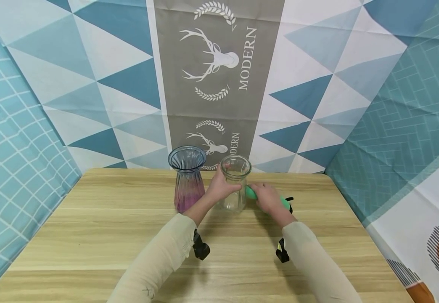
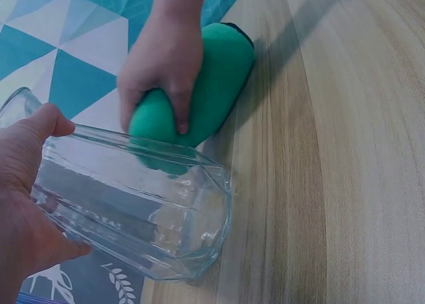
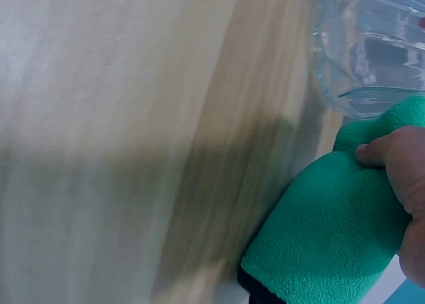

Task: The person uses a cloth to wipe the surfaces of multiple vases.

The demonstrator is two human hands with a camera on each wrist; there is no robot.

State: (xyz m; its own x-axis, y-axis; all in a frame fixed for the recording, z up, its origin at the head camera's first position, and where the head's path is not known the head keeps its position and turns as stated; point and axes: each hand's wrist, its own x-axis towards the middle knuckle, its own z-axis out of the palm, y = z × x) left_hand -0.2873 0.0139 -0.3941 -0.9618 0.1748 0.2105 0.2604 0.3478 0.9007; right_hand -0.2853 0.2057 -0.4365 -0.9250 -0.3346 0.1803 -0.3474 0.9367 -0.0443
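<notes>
A clear glass vase (image 1: pixel 234 203) stands upright at the back middle of the table. My left hand (image 1: pixel 220 186) grips it below the rim, thumb and fingers on opposite sides, as the left wrist view also shows of the ribbed vase (image 2: pixel 149 208). To the right of the vase, my right hand (image 1: pixel 266 197) holds a fuzzy green cloth (image 3: pixel 325 228) with a dark edge. In the left wrist view, the thumb and fingers pinch the bunched cloth (image 2: pixel 222 78) close beside the glass. Whether cloth and glass touch is unclear.
A ribbed vase (image 1: pixel 188 185), blue at the top and purple-pink below, stands left of the clear one. The wooden table (image 1: pixel 91 235) ends at a patterned cloth backdrop (image 1: pixel 128 84). Tile-patterned sheets (image 1: pixel 7 139) hang at the sides.
</notes>
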